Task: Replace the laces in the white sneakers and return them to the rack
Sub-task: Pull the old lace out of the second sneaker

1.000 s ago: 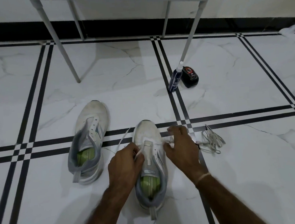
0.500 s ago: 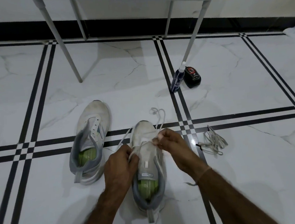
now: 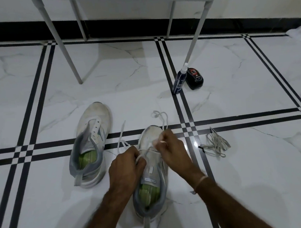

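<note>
Two white sneakers with grey collars and green insoles lie on the marble floor. The near sneaker (image 3: 151, 184) sits between my hands, toe pointing away. My left hand (image 3: 126, 165) pinches one end of the white lace (image 3: 159, 115) at the left eyelets. My right hand (image 3: 172, 148) pinches the other end over the toe box, and that end loops up past the toe. The other sneaker (image 3: 91, 142) lies to the left with no lace in its eyelets.
A bundle of loose laces (image 3: 216, 144) lies on the floor to the right. A blue spray bottle (image 3: 179, 81) and a black polish tin (image 3: 194, 78) stand by the white rack's leg (image 3: 193, 33). The rack's legs rise at the back, near the wall.
My right hand has moved from the shoe's right side to above the toe box, pulling the lace up into a loop. The left hand shifted slightly down and left.
</note>
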Demonstrator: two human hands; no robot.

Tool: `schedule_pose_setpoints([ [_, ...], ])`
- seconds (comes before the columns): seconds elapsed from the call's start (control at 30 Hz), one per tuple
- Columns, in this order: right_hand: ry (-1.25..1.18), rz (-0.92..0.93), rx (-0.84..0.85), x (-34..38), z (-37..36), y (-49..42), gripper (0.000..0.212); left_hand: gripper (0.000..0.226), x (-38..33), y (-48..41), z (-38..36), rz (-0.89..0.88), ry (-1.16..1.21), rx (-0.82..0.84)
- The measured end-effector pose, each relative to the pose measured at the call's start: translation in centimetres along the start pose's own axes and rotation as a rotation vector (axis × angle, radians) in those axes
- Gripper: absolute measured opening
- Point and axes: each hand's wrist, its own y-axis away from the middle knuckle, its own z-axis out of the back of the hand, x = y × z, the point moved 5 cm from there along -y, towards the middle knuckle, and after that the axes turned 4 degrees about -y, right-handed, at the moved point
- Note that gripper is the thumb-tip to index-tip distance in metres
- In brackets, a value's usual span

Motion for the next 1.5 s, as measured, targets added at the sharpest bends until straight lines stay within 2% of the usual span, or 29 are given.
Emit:
schedule_pose_setpoints([
  [0.1, 0.597, 0.156, 0.126, 0.2, -2.7, -0.4, 0.011, 0.025, -0.5, 0.2, 0.0, -0.012, -0.002, 0.000],
  [0.17, 0.760, 0.249, 0.056, 0.4, -3.4, -0.6, 0.012, 0.025, -0.6, 0.3, 0.1, -0.018, -0.009, 0.001],
  [0.2, 0.762, 0.277, 0.024, 0.4, -3.5, -0.7, 0.011, 0.025, -0.4, 0.4, 0.1, -0.015, -0.013, 0.001],
  [0.27, 0.530, 0.185, 0.015, 0.5, -2.3, -0.9, 0.005, 0.023, -0.1, 0.4, 0.1, -0.015, -0.012, -0.005],
  [0.33, 0.251, 0.108, -0.022, 0.3, -0.7, -1.1, 0.014, 0.021, 0.2, 0.5, 0.1, -0.016, 0.001, -0.025],
  [0.37, 0.230, 0.122, -0.020, 0.5, -0.4, -1.0, 0.014, 0.022, 0.2, 0.5, 0.0, -0.015, 0.002, -0.026],
  [0.47, 0.549, 0.157, 0.123, 0.9, -2.3, -0.1, 0.016, 0.025, -0.3, 0.6, -0.3, -0.024, -0.014, -0.007],
  [0.53, 0.741, 0.179, 0.095, 0.8, -3.4, 0.0, 0.020, 0.027, -0.5, 0.7, -0.2, -0.012, -0.019, 0.002],
  [0.63, 0.818, 0.227, 0.049, 0.5, -4.0, -0.2, 0.008, 0.027, -0.5, 0.8, 0.2, -0.006, -0.019, -0.005],
  [0.7, 0.502, 0.154, 0.067, 0.2, -3.0, -0.2, 0.005, 0.026, -0.2, 0.8, 0.2, -0.009, 0.002, -0.008],
  [0.8, -0.538, -0.222, -0.010, 0.2, 0.1, 0.2, 0.018, 0.019, 0.3, 0.6, 0.4, -0.004, -0.005, -0.027],
  [0.83, -0.711, -0.293, -0.028, -0.2, 0.6, 0.5, 0.020, 0.018, 0.2, 0.6, 0.4, -0.008, -0.009, -0.027],
  [0.87, -0.696, -0.309, -0.031, -0.3, 0.9, 0.7, 0.020, 0.017, 0.1, 0.6, 0.3, -0.014, -0.012, -0.026],
  [0.9, -0.545, -0.270, -0.017, -0.2, 0.8, 0.8, 0.018, 0.018, 0.0, 0.7, 0.3, -0.015, -0.014, -0.020],
  [1.0, 0.201, 0.007, 0.118, 0.4, -1.2, 0.6, 0.014, 0.029, -0.4, 0.7, 0.3, -0.010, 0.012, -0.013],
  [1.1, 0.635, 0.204, 0.066, 0.5, -2.9, 0.1, 0.008, 0.030, -0.8, 0.8, 0.2, -0.007, -0.015, 0.011],
  [1.23, 0.796, 0.230, -0.013, 0.3, -3.6, -0.1, 0.023, 0.025, -1.0, 1.0, 0.1, -0.012, -0.044, 0.005],
  [1.33, 0.615, 0.180, -0.057, -0.1, -2.7, 0.5, 0.008, 0.023, -0.8, 1.1, 0.1, -0.001, -0.029, -0.011],
  [1.4, 0.550, 0.164, -0.028, -0.2, -2.2, 0.8, 0.019, 0.022, -0.7, 1.2, 0.1, 0.010, -0.025, -0.023],
  [1.5, 0.654, 0.199, 0.003, 0.6, -2.3, 0.6, 0.026, 0.024, -1.0, 1.2, -0.1, 0.025, -0.035, -0.014],
])
